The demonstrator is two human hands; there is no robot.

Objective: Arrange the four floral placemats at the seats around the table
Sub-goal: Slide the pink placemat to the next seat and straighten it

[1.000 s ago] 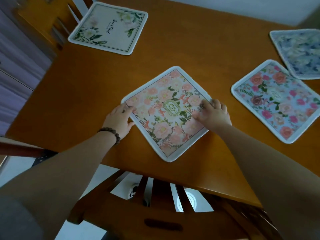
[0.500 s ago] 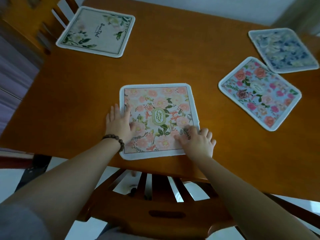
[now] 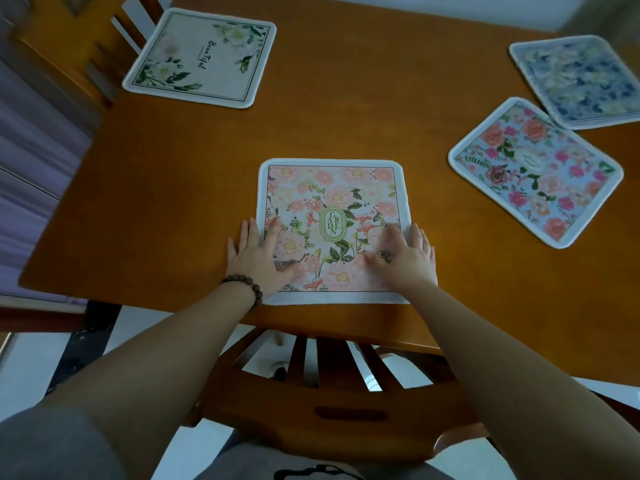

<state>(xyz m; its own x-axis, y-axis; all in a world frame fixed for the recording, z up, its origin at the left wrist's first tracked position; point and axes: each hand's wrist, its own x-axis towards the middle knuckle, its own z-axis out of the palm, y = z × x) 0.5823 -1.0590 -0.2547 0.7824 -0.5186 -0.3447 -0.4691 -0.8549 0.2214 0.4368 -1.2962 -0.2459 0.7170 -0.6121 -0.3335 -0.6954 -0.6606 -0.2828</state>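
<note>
Orange-brown wooden surface (image 3: 346,109): smooth top, near edge running across the lower middle of the view. Brown wooden slat-back chair (image 3: 346,403): directly below that near edge, top rail with one oblong slot, vertical slats above it, pale floor showing between the slats. Second wooden slat-back chair (image 3: 100,50): at the far left corner, drawn up to the edge, partly blurred. Purple pleated curtain (image 3: 31,174): along the left margin. White tiled floor (image 3: 31,358): lower left, beneath the edge. Pale wall (image 3: 433,8): top of view.
</note>
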